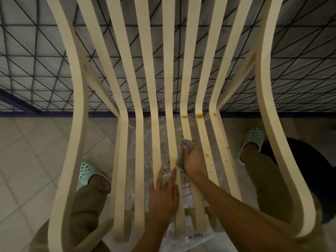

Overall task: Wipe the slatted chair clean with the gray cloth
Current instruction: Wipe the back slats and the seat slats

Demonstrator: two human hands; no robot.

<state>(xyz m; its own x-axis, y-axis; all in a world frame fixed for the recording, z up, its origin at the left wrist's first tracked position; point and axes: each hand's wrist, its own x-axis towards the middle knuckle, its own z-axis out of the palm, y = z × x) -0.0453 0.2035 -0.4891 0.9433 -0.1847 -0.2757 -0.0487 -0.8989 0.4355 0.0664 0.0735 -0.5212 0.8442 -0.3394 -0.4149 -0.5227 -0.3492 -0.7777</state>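
- Right hand (pixel 193 159) bunches the crumpled gray cloth (pixel 181 153) against a slat of the cream slatted wooden chair (pixel 185 131).
- Left hand (pixel 164 195): fingers straight, resting flat on slats at 7 o'clock from the cloth.
- Slats' long axis runs 6–12 o'clock; orange-brown stains (pixel 199 116) lie toward 12–1 o'clock, nearer the right hand.
- Judgement: stroke along the slat toward 12.

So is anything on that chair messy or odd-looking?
Yes. Orange-brown stains sit at the bend of the right-hand slats, and smaller drips run down beside the gray cloth. Crumbs speckle the clear plastic sheet underneath.
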